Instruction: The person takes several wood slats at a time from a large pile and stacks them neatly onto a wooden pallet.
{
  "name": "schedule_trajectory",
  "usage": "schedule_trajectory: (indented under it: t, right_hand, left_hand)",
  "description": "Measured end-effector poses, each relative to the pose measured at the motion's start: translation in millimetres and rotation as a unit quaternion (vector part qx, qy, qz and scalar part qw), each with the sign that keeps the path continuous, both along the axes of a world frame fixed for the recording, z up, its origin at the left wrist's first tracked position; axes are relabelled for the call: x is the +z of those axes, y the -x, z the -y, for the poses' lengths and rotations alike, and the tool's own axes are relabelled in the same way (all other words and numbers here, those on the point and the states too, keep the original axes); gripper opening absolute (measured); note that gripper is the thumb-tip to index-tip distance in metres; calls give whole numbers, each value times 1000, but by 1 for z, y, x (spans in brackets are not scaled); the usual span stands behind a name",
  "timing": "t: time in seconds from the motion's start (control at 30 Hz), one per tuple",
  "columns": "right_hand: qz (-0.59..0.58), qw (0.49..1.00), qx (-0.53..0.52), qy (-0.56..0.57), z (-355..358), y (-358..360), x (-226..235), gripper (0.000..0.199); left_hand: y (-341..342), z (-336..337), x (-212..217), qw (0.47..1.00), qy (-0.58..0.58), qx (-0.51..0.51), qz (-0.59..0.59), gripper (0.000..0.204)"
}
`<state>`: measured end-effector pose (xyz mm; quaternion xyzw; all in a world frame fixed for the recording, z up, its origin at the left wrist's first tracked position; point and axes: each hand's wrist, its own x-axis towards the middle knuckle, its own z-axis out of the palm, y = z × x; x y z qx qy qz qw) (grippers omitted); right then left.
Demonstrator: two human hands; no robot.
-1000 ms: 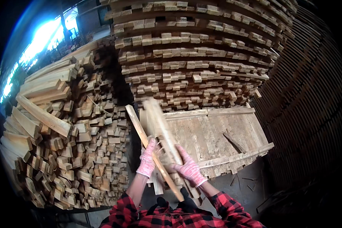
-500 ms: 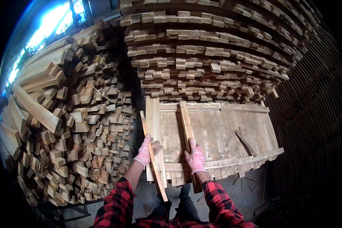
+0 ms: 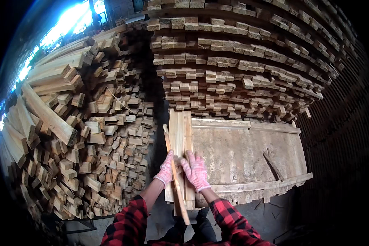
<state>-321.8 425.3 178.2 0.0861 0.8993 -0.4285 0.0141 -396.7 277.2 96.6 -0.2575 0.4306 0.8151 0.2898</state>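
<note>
Both hands wear pink knitted gloves, with red and black checked sleeves behind them. My left hand (image 3: 166,171) grips a thin wooden slat (image 3: 174,172) that slants from upper left toward my body. My right hand (image 3: 196,170) lies flat with fingers spread on a row of pale slats (image 3: 180,135), which lie side by side along the left edge of a low wooden platform (image 3: 242,153). The slats run away from me toward the big stack behind.
A tall stack of layered wooden sticks (image 3: 242,61) rises behind the platform. A loose heap of cut wood blocks and beams (image 3: 69,131) fills the left. A dark stick (image 3: 273,165) lies on the platform's right part. Dark slatted wall (image 3: 344,135) at the right.
The separate slat held by my right hand has been brought left and laid against the others. Both hands have come together at the platform's left edge.
</note>
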Motion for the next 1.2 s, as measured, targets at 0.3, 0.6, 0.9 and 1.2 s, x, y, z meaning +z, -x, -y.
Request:
schedule_trajectory:
  t: [0.3, 0.6, 0.9, 1.2]
  right_hand:
    - [-76, 979, -162, 99, -85, -34, -40, 66]
    - [-8, 990, 18, -138, -45, 22, -71, 56]
    - [-317, 890, 324, 46, 147, 58, 291, 74]
    - [-279, 877, 386, 59, 217, 110, 354, 76]
  left_hand:
    - [3, -48, 49, 657, 589, -124, -454, 92]
    - [1, -7, -7, 759, 575, -233, -197, 85]
    - [1, 29, 5, 886, 376, -135, -238, 77]
    - [22, 156, 163, 885, 25, 169, -433, 60]
